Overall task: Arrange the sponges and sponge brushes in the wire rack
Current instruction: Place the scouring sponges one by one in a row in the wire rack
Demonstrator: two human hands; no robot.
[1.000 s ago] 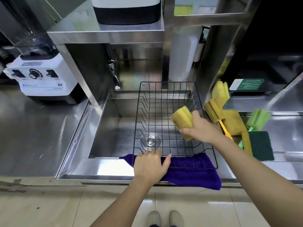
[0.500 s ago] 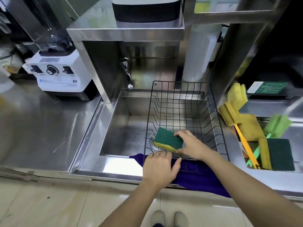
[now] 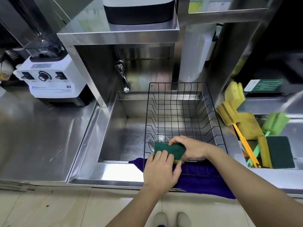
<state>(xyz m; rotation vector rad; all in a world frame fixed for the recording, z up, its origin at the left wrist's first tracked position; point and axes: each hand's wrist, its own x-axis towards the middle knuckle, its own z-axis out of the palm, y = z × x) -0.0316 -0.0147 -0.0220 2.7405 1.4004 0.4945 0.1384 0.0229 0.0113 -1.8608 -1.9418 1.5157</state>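
Note:
A black wire rack (image 3: 180,104) sits across the right part of the sink. At its near edge a green-and-yellow sponge (image 3: 165,149) stands on its long side, green face toward me. My right hand (image 3: 193,149) grips its top and right end. My left hand (image 3: 161,171) rests on the rack's front rim with its fingers against the sponge's lower face. On the counter to the right lie more sponges: a yellow one (image 3: 235,92), a worn yellow one (image 3: 249,126), a green-and-yellow one (image 3: 277,151), a yellow sponge brush (image 3: 227,112) and a green sponge brush (image 3: 275,122).
A purple cloth (image 3: 205,177) lies under the rack's front edge and hangs over the counter lip. The steel sink (image 3: 114,136) has a drain and a faucet (image 3: 122,76) at the back. A white blender base (image 3: 52,81) stands on the left counter. A steel shelf (image 3: 118,36) overhangs the sink.
My right hand carried the sponge from mid-air down into the rack's near edge and turned it green face toward me. My left hand's fingers moved up onto it.

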